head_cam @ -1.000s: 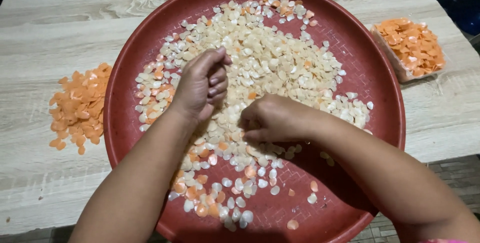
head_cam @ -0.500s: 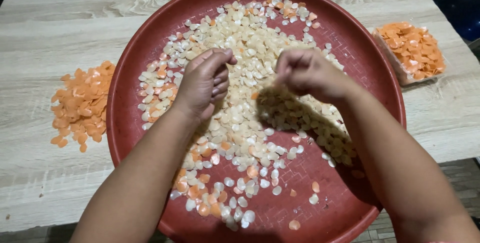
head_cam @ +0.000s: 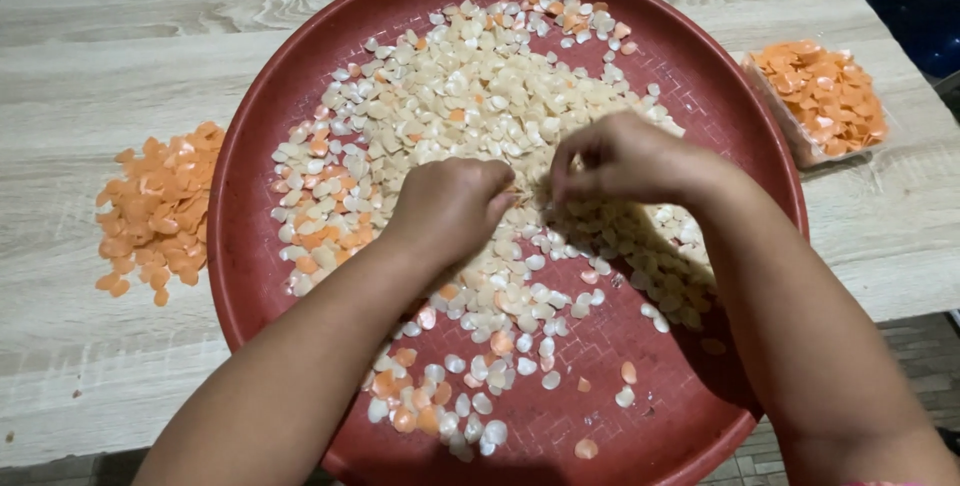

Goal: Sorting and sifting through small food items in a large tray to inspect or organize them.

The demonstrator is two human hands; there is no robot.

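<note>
1. Head view, hands: I see my left hand (head_cam: 450, 208) at the centre of the frame, fingers curled inward and lowered onto the pile of small shells (head_cam: 480, 126). Its fingertips are bunched together; I cannot tell whether a shell is pinched between them.
2. Head view, hands: my right hand (head_cam: 625, 158) sits just right of centre, knuckles up, fingers drawn together over the same pile. The fingertips of the two hands nearly meet near the middle of the frame. I cannot tell what, if anything, the right hand grips.
3. Head view, work item: the small shells are mostly pale cream, with orange ones mixed in. They spread from the upper centre of the frame down to the lower centre, thinning out toward the bottom.
4. Head view, container: the shells lie in a large round red tray (head_cam: 700, 76) that fills most of the frame.
5. Head view, surroundings: the tray rests on a light wooden table (head_cam: 110, 66). A loose heap of orange shells (head_cam: 160, 211) lies on the table at the left edge, just beside the tray. A small clear container of orange shells (head_cam: 822, 96) stands at the upper right.
</note>
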